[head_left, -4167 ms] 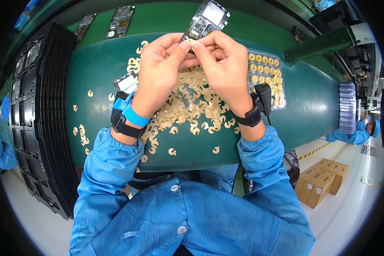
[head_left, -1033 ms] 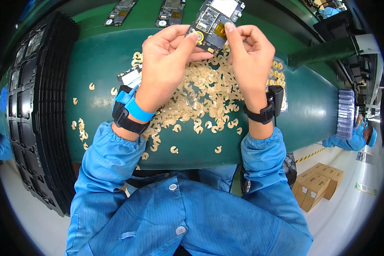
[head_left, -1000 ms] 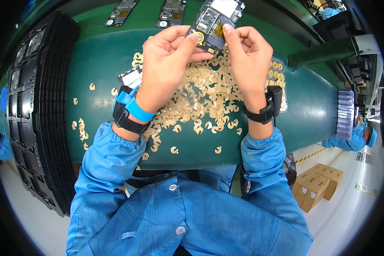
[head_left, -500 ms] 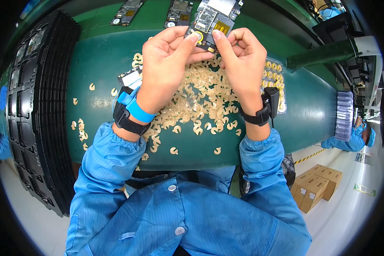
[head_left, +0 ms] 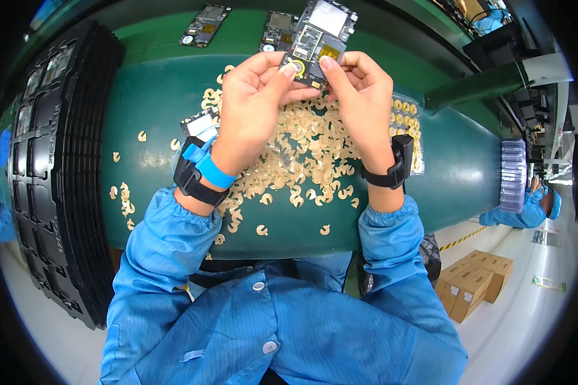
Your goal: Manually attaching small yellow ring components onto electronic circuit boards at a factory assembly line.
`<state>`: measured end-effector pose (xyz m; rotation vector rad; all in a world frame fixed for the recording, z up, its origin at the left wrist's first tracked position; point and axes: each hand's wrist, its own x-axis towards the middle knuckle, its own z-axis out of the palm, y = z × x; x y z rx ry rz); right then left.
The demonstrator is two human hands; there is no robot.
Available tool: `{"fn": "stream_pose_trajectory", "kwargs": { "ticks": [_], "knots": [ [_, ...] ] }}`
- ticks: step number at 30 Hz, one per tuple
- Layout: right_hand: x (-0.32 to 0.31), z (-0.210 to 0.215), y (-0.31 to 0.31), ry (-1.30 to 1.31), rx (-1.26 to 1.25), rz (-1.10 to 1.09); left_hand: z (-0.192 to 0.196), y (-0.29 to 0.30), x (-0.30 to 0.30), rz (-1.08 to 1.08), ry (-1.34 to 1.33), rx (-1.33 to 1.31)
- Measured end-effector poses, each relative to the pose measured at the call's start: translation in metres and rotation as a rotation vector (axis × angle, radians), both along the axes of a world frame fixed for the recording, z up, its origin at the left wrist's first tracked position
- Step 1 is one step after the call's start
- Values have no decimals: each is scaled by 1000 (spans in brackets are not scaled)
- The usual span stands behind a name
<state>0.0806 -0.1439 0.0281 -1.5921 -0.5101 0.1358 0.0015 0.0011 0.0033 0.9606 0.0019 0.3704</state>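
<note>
Nearest you, your blue fabric sleeves [head_left: 173,228] flank a heap of small cream C-shaped pieces [head_left: 302,141] on a smooth green work surface [head_left: 456,173]. Left of the heap stands a tall stack of black moulded trays [head_left: 77,173]; right of it lies a clear plastic tray [head_left: 418,168] of round yellow parts [head_left: 399,119]. At the heap's far edge, your left hand [head_left: 253,102] and right hand [head_left: 364,106] grasp a black rectangular circuit board [head_left: 315,42] between thumbs and fingers, left thumb at its yellow-ringed disc [head_left: 299,67], right thumb at its amber patch [head_left: 329,52]. Beyond the heap lie two dark, narrow circuit boards [head_left: 205,25].
</note>
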Motion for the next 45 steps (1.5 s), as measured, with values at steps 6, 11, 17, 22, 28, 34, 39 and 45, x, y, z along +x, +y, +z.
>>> {"fn": "stream_pose_trajectory", "kwargs": {
  "ticks": [6,11,17,22,28,34,39,45],
  "knots": [
    [-1,-4,2,-52,58,-12,2,0,0,-39,-26,-7],
    [0,-4,0,-57,82,5,0,-2,4,-58,-69,-62],
    [14,1,-5,10,87,-6,3,1,-1,-38,118,15],
    [118,10,-38,19,-294,-71,7,-3,-5,-12,243,168],
    [221,-27,-80,211,-362,-174,-7,2,0,-16,247,242],
    [133,4,-140,-388,-435,-319,-3,2,-2,4,231,236],
    [18,26,-183,-392,-813,9,-3,-1,-4,-24,224,232],
    [-8,7,-196,-530,-848,46,-2,-2,-1,-23,206,250]
  ]
}}
